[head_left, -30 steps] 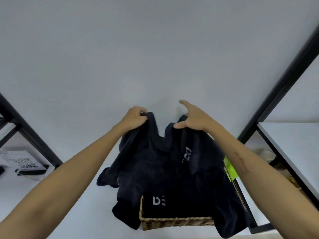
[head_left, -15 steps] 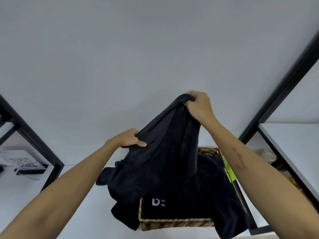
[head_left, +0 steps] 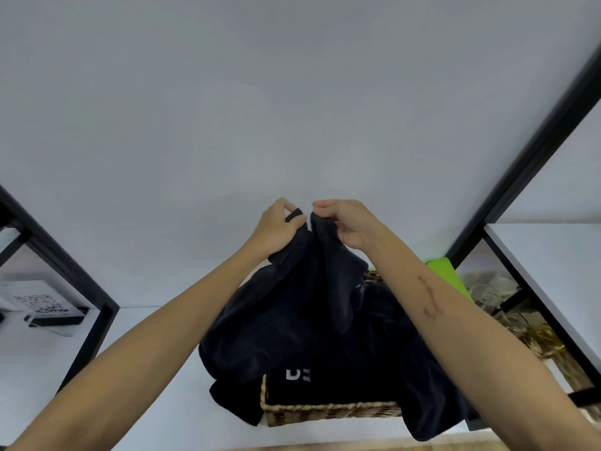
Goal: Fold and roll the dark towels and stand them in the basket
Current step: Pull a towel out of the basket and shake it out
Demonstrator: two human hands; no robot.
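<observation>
Overhead, 2 bare hands lift a dark towel [head_left: 292, 307] above a woven basket [head_left: 328, 413] that stands on a white tabletop [head_left: 146, 385]. The left hand [head_left: 276, 231] grips the towel's upper edge, its fingers curled round a fold of cloth with the thumb pressed over the top. The right hand [head_left: 349, 224] grips the same edge just beside it, fingers bent and pinching the cloth, so that the 2 hands nearly touch. From this grip the towel hangs down in loose folds and drapes over the basket's far and left sides. More dark towels [head_left: 374, 362] fill the basket; one shows white lettering, and one spills over the basket's right rim and hangs below it. Behind the basket rises a plain white wall [head_left: 292, 109]. To the right of the basket a lime-green object [head_left: 450, 278] lies partly hidden by the right forearm, and clear glassware [head_left: 491, 294] stands beyond it under a black-framed shelf [head_left: 533, 255]. Well to the left of the basket, past a black frame post [head_left: 81, 288], sits a card with a QR code [head_left: 40, 302].
</observation>
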